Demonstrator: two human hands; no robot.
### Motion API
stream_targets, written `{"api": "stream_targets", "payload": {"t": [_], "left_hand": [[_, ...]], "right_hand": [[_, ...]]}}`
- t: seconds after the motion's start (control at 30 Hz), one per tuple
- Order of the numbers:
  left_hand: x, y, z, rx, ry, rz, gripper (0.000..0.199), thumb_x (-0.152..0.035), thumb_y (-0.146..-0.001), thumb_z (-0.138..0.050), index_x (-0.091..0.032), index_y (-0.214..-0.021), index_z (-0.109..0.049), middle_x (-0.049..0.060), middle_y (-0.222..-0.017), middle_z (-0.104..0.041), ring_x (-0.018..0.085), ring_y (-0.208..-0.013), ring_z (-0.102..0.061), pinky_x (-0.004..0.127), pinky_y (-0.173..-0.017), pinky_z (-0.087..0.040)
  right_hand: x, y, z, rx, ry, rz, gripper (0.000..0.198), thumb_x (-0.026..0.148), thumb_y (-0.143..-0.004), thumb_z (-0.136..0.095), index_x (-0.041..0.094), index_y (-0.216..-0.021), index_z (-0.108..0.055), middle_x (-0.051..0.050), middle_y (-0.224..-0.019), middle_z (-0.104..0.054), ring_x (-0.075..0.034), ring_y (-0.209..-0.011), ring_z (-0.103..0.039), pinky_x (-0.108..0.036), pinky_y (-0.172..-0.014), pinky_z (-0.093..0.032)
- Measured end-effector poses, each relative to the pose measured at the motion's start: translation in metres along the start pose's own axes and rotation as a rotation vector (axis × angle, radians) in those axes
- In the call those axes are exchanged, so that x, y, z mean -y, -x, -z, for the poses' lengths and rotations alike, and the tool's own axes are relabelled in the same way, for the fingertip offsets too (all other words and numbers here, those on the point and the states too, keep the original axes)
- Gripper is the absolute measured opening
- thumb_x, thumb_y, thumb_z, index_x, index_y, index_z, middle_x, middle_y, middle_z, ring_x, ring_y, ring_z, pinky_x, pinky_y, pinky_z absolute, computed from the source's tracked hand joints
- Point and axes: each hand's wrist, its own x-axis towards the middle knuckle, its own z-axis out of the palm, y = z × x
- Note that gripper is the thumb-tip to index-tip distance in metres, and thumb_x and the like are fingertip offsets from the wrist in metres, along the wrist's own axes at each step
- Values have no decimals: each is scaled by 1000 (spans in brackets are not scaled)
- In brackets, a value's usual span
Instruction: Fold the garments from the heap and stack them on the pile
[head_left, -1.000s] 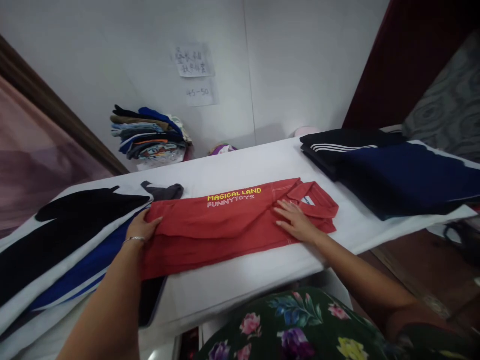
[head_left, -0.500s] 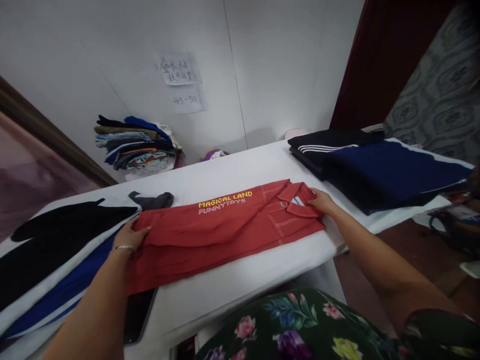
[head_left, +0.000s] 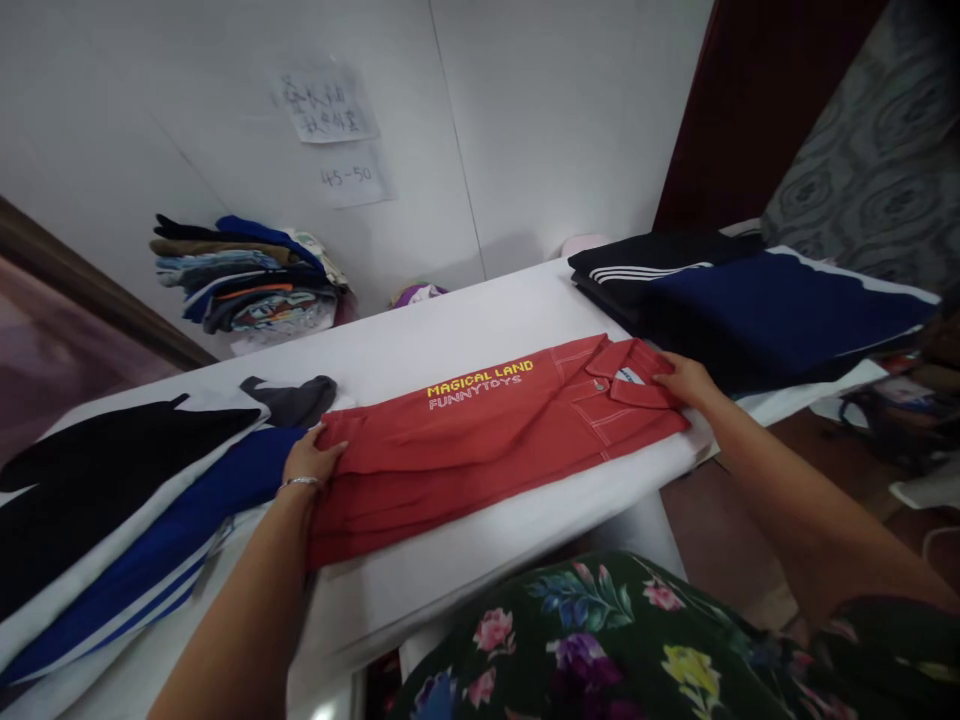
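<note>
A red long shirt or jacket (head_left: 465,440), folded lengthwise, lies flat on the white tabletop, with its collar to the right and yellow "MAGICAL LAND" lettering up. My left hand (head_left: 313,462), a bracelet at its wrist, is closed on the garment's left end, thumb on top. At the collar, my right hand (head_left: 684,380) pinches the red cloth; its fingers underneath are partly hidden. To the left of my left hand lie a dark grey cloth (head_left: 289,400) and black clothing (head_left: 127,450) beside a blue garment with white stripes (head_left: 161,555).
A pile of folded clothes (head_left: 247,275) stands at the back left, by the wall. Folded black and navy clothes (head_left: 780,310) occupy the right end of the table (head_left: 495,300). Handwritten papers (head_left: 330,110) hang on the wall.
Both hands and the red garment have shifted right along the table. More of the blue striped garment shows on the left, and the dark flat object beneath the red cloth is out of sight.
</note>
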Motion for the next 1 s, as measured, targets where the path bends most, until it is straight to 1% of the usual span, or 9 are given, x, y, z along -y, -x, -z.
{"api": "stream_targets", "payload": {"t": [0.1, 0.2, 0.27, 0.3, 0.4, 0.47, 0.63, 0.83, 1.0], "left_hand": [[-1, 4, 7, -22, -14, 18, 52, -42, -71, -64, -8, -111, -59, 19, -108, -64, 35, -105, -58, 47, -90, -47], [-16, 25, 14, -227, -14, -174, 47, -46, -76, -60, -11, -107, -60, 15, -106, -63, 34, -106, -55, 52, -91, -45], [-32, 49, 15, -287, 20, -352, 43, -48, -81, -54, -14, -106, -60, 13, -105, -63, 30, -103, -57, 49, -90, -46], [-40, 64, 13, -260, 48, -445, 43, -50, -83, -51, -15, -106, -61, 12, -104, -63, 28, -100, -58, 46, -89, -48], [-55, 104, 3, -31, 119, -701, 42, -53, -84, -50, -19, -104, -64, 9, -103, -64, 23, -95, -61, 38, -85, -51], [-55, 121, -5, 80, 118, -793, 41, -54, -83, -51, -21, -101, -67, 8, -103, -65, 22, -93, -62, 35, -83, -52], [-37, 128, -16, 69, 68, -806, 40, -52, -87, -46, -21, -94, -71, 9, -98, -67, 22, -90, -63, 37, -79, -53], [-29, 122, -9, 57, -43, -823, 43, -52, -87, -44, -19, -98, -70, 11, -101, -67, 24, -91, -63, 40, -80, -52], [-29, 124, -2, 57, -167, -782, 35, -36, -90, -40, -19, -99, -69, 11, -101, -68, 25, -90, -63, 39, -78, -51]], "right_hand": [[5, 15, 3, -98, 97, 126, 49, 30, -77, -60, 15, -124, -58, -13, -117, -63, -29, -106, -59, -42, -93, -46], [13, 42, 6, -214, 20, 381, 40, 30, -83, -53, 19, -120, -61, -10, -122, -60, -27, -113, -55, -43, -98, -44], [19, 64, 6, -189, -85, 540, 34, 28, -85, -50, 21, -116, -63, -8, -118, -63, -24, -112, -57, -42, -98, -45], [21, 73, 5, -152, -126, 605, 33, 26, -85, -49, 22, -114, -64, -7, -116, -64, -23, -110, -58, -42, -98, -45], [20, 93, 1, -39, -158, 759, 36, 18, -81, -48, 25, -113, -64, -6, -113, -66, -23, -112, -56, -44, -97, -46], [15, 97, -1, 8, -126, 831, 40, 16, -78, -48, 24, -112, -65, -6, -113, -66, -24, -113, -56, -46, -97, -46], [2, 91, -8, -8, 21, 864, 37, 14, -78, -49, 20, -111, -66, -9, -114, -65, -24, -106, -59, -43, -91, -50], [-2, 86, -12, -60, 130, 850, 33, 17, -84, -45, 16, -109, -66, -12, -108, -65, -25, -98, -59, -42, -85, -51], [1, 94, -14, -148, 152, 726, 33, 18, -85, -42, 19, -105, -69, -9, -99, -66, -24, -90, -59, -41, -81, -51]]}}
